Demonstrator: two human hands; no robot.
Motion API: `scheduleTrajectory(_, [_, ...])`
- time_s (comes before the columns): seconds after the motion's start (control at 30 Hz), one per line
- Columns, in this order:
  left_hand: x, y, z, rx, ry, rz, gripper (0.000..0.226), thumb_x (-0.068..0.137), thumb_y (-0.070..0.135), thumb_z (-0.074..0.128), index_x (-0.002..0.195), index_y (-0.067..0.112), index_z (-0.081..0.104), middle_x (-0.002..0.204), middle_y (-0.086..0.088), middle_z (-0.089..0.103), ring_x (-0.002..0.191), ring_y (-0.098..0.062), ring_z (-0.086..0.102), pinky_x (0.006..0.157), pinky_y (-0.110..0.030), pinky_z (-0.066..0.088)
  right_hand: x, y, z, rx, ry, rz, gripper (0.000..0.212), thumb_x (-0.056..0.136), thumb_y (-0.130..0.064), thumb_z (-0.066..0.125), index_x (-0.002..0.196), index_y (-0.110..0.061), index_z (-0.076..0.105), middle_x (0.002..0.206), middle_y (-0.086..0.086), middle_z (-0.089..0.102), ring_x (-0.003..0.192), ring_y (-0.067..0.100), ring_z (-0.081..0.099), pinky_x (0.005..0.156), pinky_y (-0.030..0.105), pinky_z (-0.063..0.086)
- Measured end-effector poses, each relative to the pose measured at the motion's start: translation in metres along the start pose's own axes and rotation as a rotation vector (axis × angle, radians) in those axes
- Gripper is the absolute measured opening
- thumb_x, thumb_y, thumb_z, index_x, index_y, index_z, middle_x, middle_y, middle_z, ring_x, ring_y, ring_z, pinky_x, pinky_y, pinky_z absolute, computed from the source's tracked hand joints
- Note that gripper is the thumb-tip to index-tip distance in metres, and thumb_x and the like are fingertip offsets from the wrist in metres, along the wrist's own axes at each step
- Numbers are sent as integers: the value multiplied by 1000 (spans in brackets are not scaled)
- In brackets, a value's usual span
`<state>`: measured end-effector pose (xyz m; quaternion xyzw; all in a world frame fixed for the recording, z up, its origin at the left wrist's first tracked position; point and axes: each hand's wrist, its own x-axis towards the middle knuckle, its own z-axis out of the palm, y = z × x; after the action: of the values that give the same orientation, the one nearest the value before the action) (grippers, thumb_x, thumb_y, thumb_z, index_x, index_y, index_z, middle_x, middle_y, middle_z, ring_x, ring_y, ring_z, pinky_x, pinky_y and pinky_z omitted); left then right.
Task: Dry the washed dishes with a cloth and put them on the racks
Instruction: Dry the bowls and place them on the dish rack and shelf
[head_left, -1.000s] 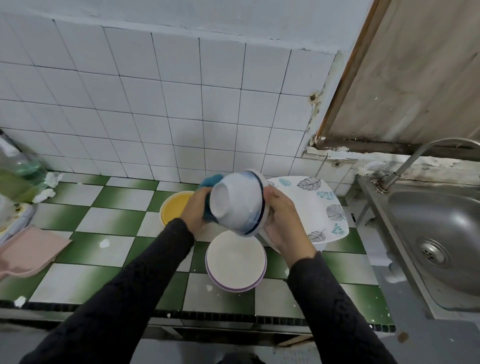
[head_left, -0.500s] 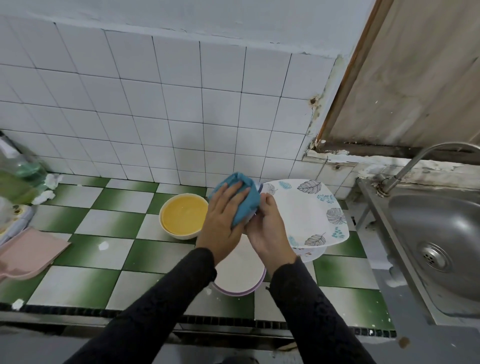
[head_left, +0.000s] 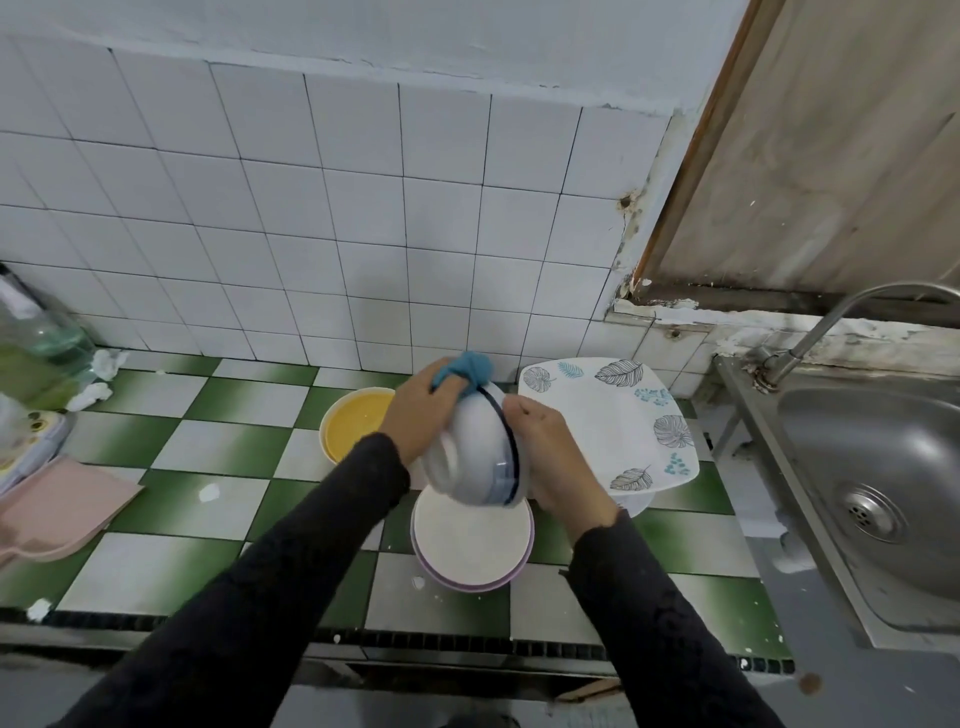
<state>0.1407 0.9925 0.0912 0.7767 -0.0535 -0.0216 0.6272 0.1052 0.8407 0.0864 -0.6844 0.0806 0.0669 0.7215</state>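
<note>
A white bowl with a dark blue rim line (head_left: 475, 457) is held tilted above the counter, its base turned toward me. My right hand (head_left: 553, 457) grips its rim on the right side. My left hand (head_left: 418, 405) presses a blue cloth (head_left: 465, 368) against the bowl's upper left. Directly below sits a stack of round plates with a lilac rim (head_left: 470, 545). A yellow bowl (head_left: 353, 421) stands to the left, partly behind my left hand. A square leaf-patterned plate (head_left: 623, 421) rests to the right.
The green and white checked counter (head_left: 218, 452) ends at a dark front edge. A steel sink (head_left: 872, 493) with a tap (head_left: 821, 325) lies on the right. A pink board (head_left: 57, 504) and a green bottle (head_left: 36, 343) sit at the far left.
The bowl has turned so its base and side show again, with the cloth shifted from covering it to its top edge. Both hands stayed over the plate stack.
</note>
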Motion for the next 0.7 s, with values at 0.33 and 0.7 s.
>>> scheduleTrajectory(0.33, [-20, -28, 11, -267, 335, -152, 25, 104, 23, 42, 122, 22, 60, 113, 3, 67, 107, -17, 60, 92, -31, 51, 10, 13, -9, 1158, 191, 299, 26, 107, -21, 47, 104, -6, 68, 97, 11, 77, 106, 27, 66, 108, 48, 45])
scheduleTrajectory(0.7, [-38, -51, 10, 751, 194, 797, 60, 88, 35, 65, 140, 16, 42, 146, -5, 44, 136, -30, 43, 113, -40, 36, 18, 33, -4, 1425, 296, 367, 35, 105, -8, 46, 138, 4, 50, 136, 22, 60, 128, 33, 58, 115, 40, 42])
